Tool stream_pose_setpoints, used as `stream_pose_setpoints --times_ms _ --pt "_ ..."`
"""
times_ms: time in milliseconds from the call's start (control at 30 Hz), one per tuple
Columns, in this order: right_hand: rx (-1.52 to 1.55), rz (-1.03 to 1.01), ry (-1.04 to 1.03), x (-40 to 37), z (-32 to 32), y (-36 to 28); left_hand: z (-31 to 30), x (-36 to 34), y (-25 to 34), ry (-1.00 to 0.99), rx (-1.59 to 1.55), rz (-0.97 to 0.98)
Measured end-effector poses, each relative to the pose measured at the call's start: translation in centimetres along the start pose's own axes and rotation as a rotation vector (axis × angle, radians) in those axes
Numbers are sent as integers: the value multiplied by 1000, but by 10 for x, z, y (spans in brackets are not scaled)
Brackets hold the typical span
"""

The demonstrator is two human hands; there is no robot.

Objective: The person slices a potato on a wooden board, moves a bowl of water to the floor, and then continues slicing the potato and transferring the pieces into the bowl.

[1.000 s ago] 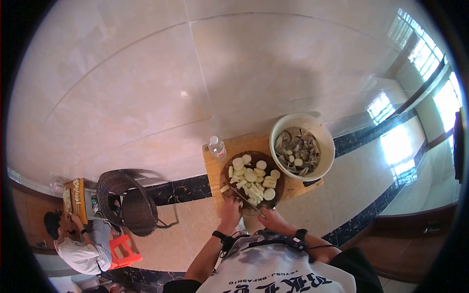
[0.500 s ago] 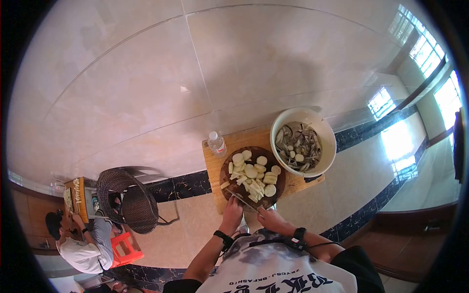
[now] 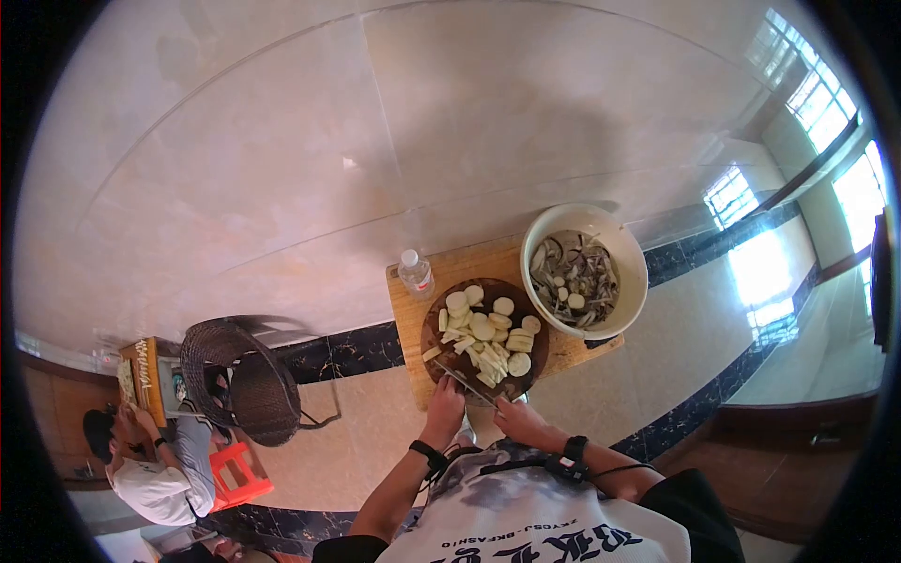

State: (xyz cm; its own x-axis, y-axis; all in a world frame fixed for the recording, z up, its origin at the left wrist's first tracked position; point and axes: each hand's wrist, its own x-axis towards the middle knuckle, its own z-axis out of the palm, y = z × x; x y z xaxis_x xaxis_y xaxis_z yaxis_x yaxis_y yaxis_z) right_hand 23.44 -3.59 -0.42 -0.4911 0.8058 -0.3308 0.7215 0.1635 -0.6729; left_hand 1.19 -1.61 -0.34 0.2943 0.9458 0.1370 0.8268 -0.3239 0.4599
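At the near edge of the round chopping board, our left hand curls just beside the knife; we cannot tell whether it pinches anything. Our right hand grips the knife's handle end. Pale vegetable slices, rounds and sticks, lie heaped on the board. Both our forearms slant inward toward the board.

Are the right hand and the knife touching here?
Touching. The head view shows the knife running straight into the curled right hand, which covers its near end.
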Motion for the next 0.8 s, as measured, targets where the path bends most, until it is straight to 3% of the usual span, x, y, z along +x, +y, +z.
stream_pose_setpoints --times_ms 67,167,267,400,467,567,667,800 --pt "34 80 -27 -1 -17 -20 6 -1 -4 35 -14 -8" --pt "-350 -254 -180 3 -13 -4 -3 0 3 38 -112 -102" --pt "21 51 7 1 -2 -2 -3 1 6 44 -232 -205" --pt "-96 -113 -82 5 5 20 -2 0 7 20 -160 -180" --pt "-30 -46 -122 8 -37 -27 11 -4 0 40 -81 -99" --pt "6 54 -97 21 -23 -14 12 -6 -4 33 4 -13" --pt "-132 -219 -10 30 -2 13 5 -4 -2 35 -12 3" --pt "-20 14 38 24 -21 -31 -5 -2 1 19 -9 11"
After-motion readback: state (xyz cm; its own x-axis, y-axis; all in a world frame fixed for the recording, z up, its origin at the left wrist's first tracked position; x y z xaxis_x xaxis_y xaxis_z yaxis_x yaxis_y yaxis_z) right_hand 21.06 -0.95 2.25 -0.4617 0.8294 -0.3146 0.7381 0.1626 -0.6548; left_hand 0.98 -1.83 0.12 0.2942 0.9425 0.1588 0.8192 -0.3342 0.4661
